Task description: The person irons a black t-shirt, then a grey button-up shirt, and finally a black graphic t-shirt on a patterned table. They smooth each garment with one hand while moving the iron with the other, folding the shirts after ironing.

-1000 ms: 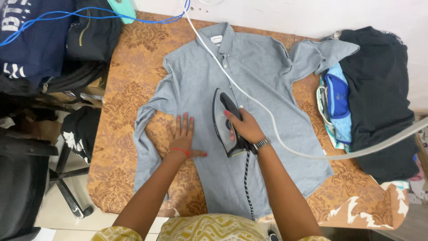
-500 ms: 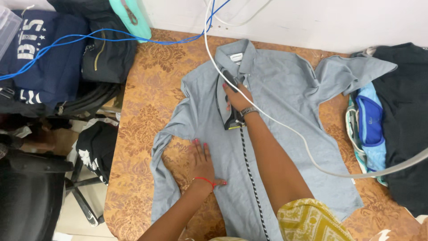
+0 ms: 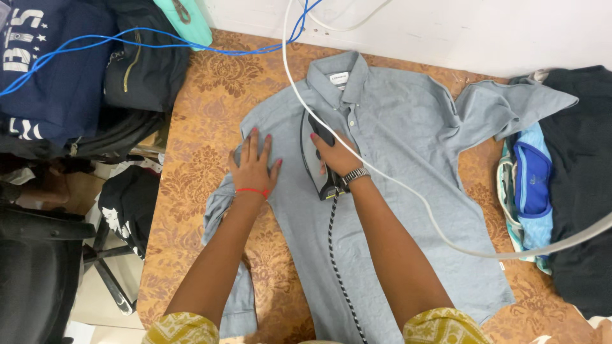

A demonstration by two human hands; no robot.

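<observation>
Under right hand [image 3: 333,156] fingers: iron [image 3: 317,156], on grey shirt [image 3: 395,165]

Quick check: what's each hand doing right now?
Left hand: open, fingers spread, pressed flat on the grey shirt near its shoulder.
Right hand: closed around the handle of the black iron, which rests on the shirt.

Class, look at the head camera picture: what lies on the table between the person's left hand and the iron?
Only grey shirt fabric: the left hand presses it flat, and the right hand grips the iron.
</observation>
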